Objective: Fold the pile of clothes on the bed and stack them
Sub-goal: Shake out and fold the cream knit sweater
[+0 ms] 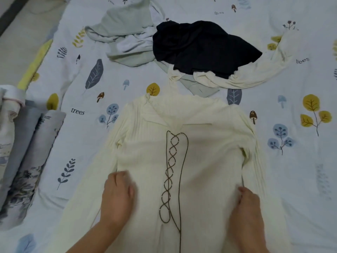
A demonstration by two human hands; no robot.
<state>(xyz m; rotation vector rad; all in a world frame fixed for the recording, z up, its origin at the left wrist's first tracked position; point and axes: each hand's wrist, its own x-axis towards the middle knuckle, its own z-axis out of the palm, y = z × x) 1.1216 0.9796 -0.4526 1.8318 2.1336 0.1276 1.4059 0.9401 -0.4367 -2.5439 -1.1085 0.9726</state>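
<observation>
The cream top (191, 161) is pressed flat by the left hand (117, 196) and right hand (249, 205); fingers seem curled, grip unclear through blur; its hem is cut off.

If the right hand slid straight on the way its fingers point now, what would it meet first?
The right hand rests on the cream ribbed knit top, fingers pointing up the bed. Straight on, it would probably reach the top's right armpit fold first; the crumpled black garment lies farther beyond.
</observation>
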